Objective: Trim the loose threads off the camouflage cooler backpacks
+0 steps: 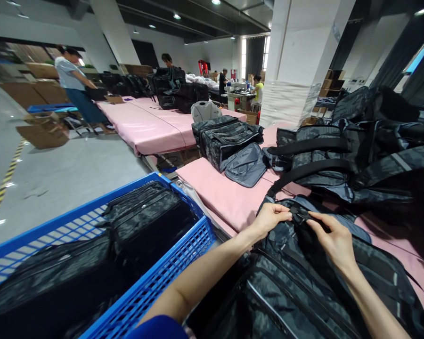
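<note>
A backpack (279, 278) in mottled grey-and-black camouflage, with black zips and a thin pale line of piping, lies at five o'clock, its far end over the pink table (212, 188). At that end the left hand (270, 219) and right hand (335, 238) pinch a black strap fitting (299, 214) from opposite sides, perhaps a buckle, though it is too small and dark to be sure. At eight o'clock, a blue slatted plastic crate (141, 182) holds similar camouflage bags (144, 216), packed side by side.
</note>
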A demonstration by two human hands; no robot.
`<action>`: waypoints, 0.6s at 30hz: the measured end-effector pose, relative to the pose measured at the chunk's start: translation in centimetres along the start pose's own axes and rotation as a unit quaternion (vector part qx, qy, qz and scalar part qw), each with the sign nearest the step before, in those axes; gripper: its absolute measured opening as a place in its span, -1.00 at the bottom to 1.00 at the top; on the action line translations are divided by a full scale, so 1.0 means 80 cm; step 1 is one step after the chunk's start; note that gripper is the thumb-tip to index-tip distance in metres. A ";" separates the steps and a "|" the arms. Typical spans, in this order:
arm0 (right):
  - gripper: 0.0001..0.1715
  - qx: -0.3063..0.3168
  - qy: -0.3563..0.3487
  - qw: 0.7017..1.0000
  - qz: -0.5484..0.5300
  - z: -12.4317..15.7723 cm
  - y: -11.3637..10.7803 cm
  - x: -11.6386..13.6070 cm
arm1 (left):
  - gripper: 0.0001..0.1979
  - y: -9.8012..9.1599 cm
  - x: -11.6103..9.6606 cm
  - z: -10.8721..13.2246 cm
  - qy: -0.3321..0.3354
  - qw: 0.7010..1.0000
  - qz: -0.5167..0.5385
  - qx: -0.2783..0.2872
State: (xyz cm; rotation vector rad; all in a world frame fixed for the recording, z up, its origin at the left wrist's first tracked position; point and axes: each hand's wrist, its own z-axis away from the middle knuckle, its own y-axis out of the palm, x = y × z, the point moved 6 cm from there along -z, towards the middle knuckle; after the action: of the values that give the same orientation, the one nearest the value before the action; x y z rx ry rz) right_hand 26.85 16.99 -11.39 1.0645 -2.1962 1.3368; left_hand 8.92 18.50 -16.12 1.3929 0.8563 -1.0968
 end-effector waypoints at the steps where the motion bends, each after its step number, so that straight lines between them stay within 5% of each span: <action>1: -0.59 0.001 -0.036 0.999 0.026 0.002 0.002 0.006 | -0.80 0.000 -0.001 -0.001 0.003 1.000 -0.006 0.003; 5: -0.61 0.002 -0.128 0.989 0.072 0.003 0.008 0.026 | -0.86 0.000 -0.005 -0.006 0.016 0.998 -0.062 0.020; 14: -0.74 0.011 -0.205 0.975 0.083 -0.003 0.003 0.033 | -0.80 -0.002 -0.005 -0.019 0.015 0.979 -0.179 0.092; 16: -0.76 0.020 -0.182 0.981 0.068 -0.003 0.004 0.031 | -0.81 -0.001 -0.005 -0.019 0.007 0.981 -0.171 0.096; 18: -0.75 0.019 -0.070 0.997 -0.021 -0.006 0.003 0.020 | -0.82 0.000 -0.006 -0.019 0.004 0.984 -0.153 0.095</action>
State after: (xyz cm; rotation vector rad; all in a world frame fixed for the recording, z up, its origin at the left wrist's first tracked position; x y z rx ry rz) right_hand 25.58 16.82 -10.34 1.2472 -2.2416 1.3278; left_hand 9.00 20.04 -15.75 1.4534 1.0165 -1.4395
